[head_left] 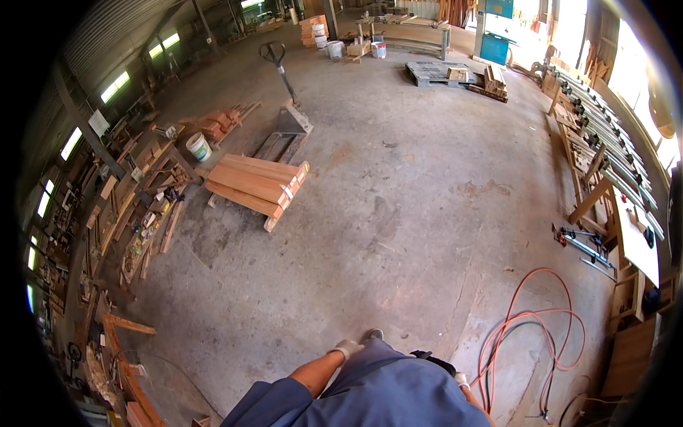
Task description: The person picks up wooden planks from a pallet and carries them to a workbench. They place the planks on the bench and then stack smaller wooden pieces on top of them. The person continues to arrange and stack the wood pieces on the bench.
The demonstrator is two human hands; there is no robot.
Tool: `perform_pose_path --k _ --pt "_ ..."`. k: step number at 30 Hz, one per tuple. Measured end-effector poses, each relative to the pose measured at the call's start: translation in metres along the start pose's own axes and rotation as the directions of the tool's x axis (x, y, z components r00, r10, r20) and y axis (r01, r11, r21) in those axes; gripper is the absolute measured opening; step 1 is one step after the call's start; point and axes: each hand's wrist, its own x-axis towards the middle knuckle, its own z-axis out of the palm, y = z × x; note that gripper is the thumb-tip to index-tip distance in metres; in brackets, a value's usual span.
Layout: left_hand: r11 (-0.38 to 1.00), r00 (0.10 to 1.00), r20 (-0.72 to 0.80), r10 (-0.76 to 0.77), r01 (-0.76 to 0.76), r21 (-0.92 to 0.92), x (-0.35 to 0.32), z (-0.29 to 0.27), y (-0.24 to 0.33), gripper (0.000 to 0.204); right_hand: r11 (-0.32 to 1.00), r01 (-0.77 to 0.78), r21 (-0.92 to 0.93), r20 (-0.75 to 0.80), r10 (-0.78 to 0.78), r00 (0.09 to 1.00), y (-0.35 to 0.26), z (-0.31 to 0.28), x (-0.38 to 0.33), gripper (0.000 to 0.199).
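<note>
My left hand [347, 349], in a light glove, hangs beside my left leg, just behind the shoe [374, 334]. Its fingers are too small and turned away to make out. On the other side, my right hand [462, 380], also in a light glove, shows only in part past my blue shirt [398, 391]. A black object [434, 361] sticks out between the shirt and that hand; whether the hand touches it is unclear. Ahead to the left, a stack of reddish-brown timber beams [249, 181] lies at the forks of a pallet jack [293, 117].
Coiled red hose [544, 313] lies on the floor at the right, near a bench with clamp bars [594, 121]. Cluttered benches and wood offcuts [153, 220] line the left. A white bucket [198, 146] stands behind the beams. Farther off is a grey pallet [437, 73].
</note>
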Motion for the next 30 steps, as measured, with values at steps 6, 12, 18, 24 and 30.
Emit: perform_pose_path --k 6,12,18,24,30 --pt "0.956 0.986 0.04 0.16 -0.165 0.242 0.005 0.002 -0.002 0.051 1.0 0.0 0.001 -0.003 0.0 1.0 0.0 0.001 0.0 0.046" --pt "0.883 0.966 0.045 0.255 -0.251 0.397 -0.005 -0.004 0.003 0.04 1.0 0.005 0.002 -0.004 -0.005 1.0 0.002 0.003 0.001 0.046" --pt "0.966 0.991 -0.008 0.135 -0.13 0.224 -0.016 -0.016 0.018 0.042 1.0 0.001 -0.001 -0.015 -0.001 1.0 0.01 0.006 0.005 0.047" --pt "0.945 0.986 0.012 0.167 -0.163 0.284 -0.005 -0.002 -0.001 0.045 1.0 0.01 0.029 -0.018 -0.009 1.0 0.003 0.008 0.008 0.046" --pt "0.999 1.0 -0.013 -0.015 0.016 0.028 -0.025 -0.022 0.023 0.054 0.999 0.0 0.036 -0.034 0.001 0.999 0.004 0.003 0.005 0.044"
